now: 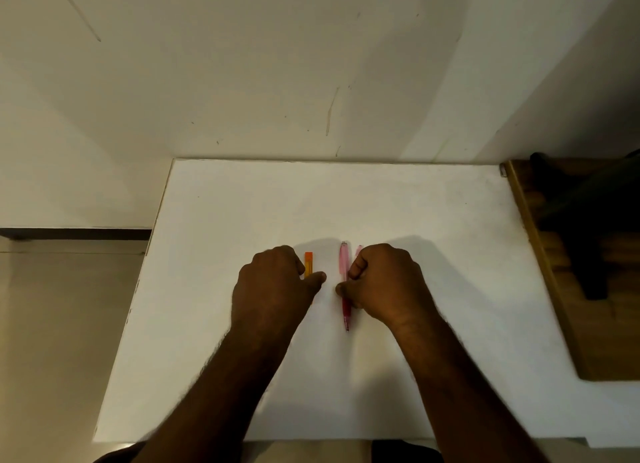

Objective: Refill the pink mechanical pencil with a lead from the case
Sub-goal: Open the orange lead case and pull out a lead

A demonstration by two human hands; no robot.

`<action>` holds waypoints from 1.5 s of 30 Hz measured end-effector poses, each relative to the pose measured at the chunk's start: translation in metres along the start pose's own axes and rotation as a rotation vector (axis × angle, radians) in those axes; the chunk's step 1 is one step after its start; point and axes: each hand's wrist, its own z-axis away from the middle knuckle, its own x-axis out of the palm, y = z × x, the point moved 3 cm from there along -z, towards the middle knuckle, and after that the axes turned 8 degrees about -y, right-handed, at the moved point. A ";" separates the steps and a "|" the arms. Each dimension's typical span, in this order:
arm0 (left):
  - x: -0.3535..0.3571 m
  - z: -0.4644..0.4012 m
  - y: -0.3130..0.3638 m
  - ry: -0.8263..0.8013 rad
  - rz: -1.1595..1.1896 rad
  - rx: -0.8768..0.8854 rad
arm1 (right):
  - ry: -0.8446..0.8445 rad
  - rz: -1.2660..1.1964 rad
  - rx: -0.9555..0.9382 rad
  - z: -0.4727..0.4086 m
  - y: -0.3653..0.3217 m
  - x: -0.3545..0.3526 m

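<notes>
On the white table [433, 241] lies the pink mechanical pencil [343, 261], pointing toward me, with a pale pink barrel and a darker red grip. My right hand [384, 282] is curled against its right side, thumb and fingertips pinching the barrel near the middle. A small pale pink piece [359, 249] peeks out behind the knuckles. Left of the pencil lies the orange lead case [308, 264]. My left hand [273, 286] is closed over its lower half, with the thumb along its right side. Only the case's top end shows.
The table's far edge meets a pale wall. A wooden surface [554, 289] with a dark object [588, 227] on it adjoins the table's right side. Beyond the table's left edge is the floor [62, 324].
</notes>
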 end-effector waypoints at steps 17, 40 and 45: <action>-0.015 0.007 0.006 0.046 0.030 0.091 | 0.159 -0.508 -0.190 -0.001 -0.003 -0.016; -0.042 0.009 -0.012 0.090 0.101 0.148 | 0.170 -0.163 -0.274 -0.007 -0.038 0.029; -0.043 0.010 -0.011 0.071 0.117 0.148 | 0.204 -0.052 -0.263 -0.004 -0.042 0.034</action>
